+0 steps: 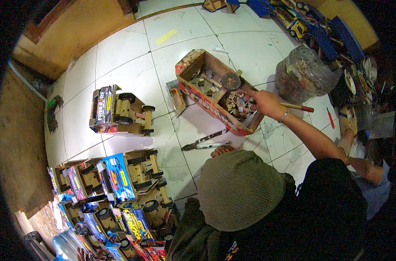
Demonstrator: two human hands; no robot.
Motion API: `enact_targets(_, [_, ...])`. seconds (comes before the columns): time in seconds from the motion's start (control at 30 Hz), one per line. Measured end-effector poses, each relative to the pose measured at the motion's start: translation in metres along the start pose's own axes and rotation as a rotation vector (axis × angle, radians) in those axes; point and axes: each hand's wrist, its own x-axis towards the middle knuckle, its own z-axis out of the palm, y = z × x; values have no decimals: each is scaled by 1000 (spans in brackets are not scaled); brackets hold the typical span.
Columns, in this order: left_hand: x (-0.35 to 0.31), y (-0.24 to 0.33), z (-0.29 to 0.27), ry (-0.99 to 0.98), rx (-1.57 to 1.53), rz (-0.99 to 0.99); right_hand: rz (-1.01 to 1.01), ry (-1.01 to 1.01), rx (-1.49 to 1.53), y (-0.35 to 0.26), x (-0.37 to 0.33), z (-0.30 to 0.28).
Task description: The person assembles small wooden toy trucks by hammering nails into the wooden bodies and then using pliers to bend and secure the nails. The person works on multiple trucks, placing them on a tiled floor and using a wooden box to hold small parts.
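1. Box (207, 105), wooden, quantity one; open-topped, on white floor tiles at upper middle. Printed lettering along the red-orange near side.
2. Wood pieces (239, 103), small, inside the box; too many and too heaped to count.
3. Disc (230, 81), dark, round, one; amid the wood pieces.
4. Co-worker's right hand (264, 103), one; fingers partly curled, down at the box's right end, grip on any piece hidden. Bracelet (284, 116), one, at the wrist.
5. Tool handle (297, 107), wooden, red-ended, one; projecting right from beneath that hand. Cannot tell whether gripped.
6. Left hand (83, 255), wearer's own by position; only dim fingers at the lower-left edge, beside clear plastic (68, 243). Cannot tell how far open or whether holding anything. Right hand, wearer's own: out of view.
7. Toy truck (119, 112), separate, one; left of the box, four dark wheels visible. Large white lettering on a black panel; one small yellow label.
8. Stacked toy trucks (115, 174), lower left; overlapping, exact count impossible. Yellow labels on several; bold yellow lettering on one blue panel.
9. Pliers (205, 142), one pair; handles spread, one dark and one whitish, just below the box.
10. Orange-handled tool (177, 98), one; just beside the box's left side.
11. Plastic bag (306, 74), bulging, one; right of the box.
12. Knit cap (239, 191), olive, one; on the co-worker's head.
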Motion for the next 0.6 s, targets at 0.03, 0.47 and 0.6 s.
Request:
enact_targets(0.03, [0, 1, 3, 0, 60, -3, 11, 10, -23, -2, 0, 0])
enact_targets(0.47, [10, 1, -11, 152, 321, 95, 29, 165, 242, -10, 8, -43])
enact_targets(0.6, [40, 54, 11, 322, 780, 647, -134, 425, 365, -14, 34, -79])
